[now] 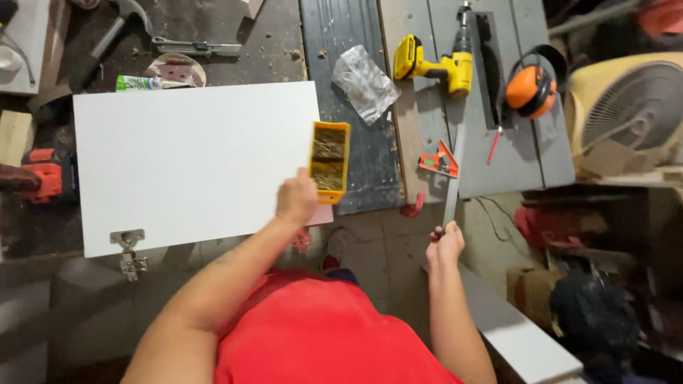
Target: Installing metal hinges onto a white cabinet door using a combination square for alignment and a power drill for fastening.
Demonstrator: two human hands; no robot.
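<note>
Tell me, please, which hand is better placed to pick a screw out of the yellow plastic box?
Left. The left hand already rests at the near end of the yellow plastic screw box beside the white rectangular panel. The right hand is farther away and looks busy holding the long metal ruler.

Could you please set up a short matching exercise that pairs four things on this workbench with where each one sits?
Things:
1. yellow screw tray
2. hinge
3. cordless drill
4. orange ear defenders

Places:
A. on the grey saw table, far right
B. at the white panel's near edge
C. at the panel's right edge, by the left hand
D. lying between the plastic bag and the ear defenders

Pairs: 1-C, 2-B, 3-D, 4-A
</note>
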